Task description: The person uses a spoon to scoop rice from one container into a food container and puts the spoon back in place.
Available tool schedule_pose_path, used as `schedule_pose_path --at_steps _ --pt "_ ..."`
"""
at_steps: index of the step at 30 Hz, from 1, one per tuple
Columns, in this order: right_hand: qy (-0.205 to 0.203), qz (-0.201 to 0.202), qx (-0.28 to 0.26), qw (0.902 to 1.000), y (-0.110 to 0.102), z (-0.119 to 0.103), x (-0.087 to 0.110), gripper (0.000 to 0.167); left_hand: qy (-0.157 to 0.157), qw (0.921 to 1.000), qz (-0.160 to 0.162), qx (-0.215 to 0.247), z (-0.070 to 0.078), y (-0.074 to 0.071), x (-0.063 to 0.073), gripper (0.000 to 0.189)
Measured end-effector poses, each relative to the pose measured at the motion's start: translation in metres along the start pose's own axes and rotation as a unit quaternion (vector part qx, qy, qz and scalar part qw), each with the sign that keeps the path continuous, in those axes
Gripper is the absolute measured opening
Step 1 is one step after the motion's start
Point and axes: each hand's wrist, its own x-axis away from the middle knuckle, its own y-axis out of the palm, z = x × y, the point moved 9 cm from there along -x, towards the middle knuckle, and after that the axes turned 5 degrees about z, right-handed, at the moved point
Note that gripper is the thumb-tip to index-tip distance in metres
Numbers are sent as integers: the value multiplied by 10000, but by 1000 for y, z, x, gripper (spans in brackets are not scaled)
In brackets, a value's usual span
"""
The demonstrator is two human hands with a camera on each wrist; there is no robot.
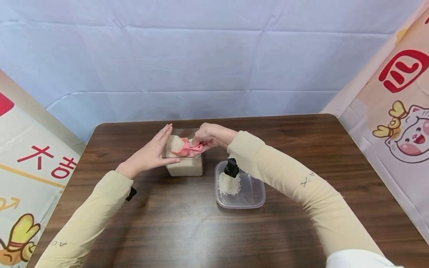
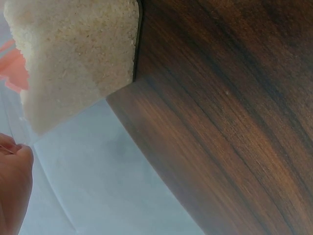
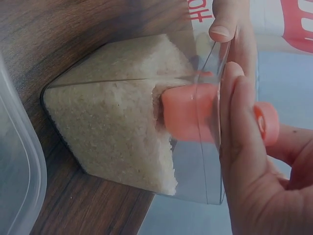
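My right hand [image 1: 209, 134] grips the handle of a pink scoop [image 3: 190, 113] and is at the open top of a clear square container [image 1: 185, 169]. White rice [image 3: 107, 132] fills much of that container, heaped higher on one side, and the scoop's bowl is pushed into it. On the container's left side, my left hand [image 1: 156, 149] rests against the rim with fingers straight and thumb along the front. The scoop's front edge is hidden by rice.
A shallow clear plastic tub [image 1: 263, 193] stands to the right, below my right forearm, with a small pile of rice [image 1: 228, 185] in its left part. The brown wooden table [image 1: 187, 230] ends at a pale cloth backdrop [image 1: 201, 67].
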Motion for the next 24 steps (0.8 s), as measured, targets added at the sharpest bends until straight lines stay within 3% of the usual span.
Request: schedule_pose_path --at_steps 14,24 --pt "-148 -59 -293 9994 -2 -1 -1 19 -115 9998 -99 87 -1 0 1 109" --pt "-274 73 -191 9994 -10 -2 3 22 -123 9997 -158 140 -2 1 -1 108"
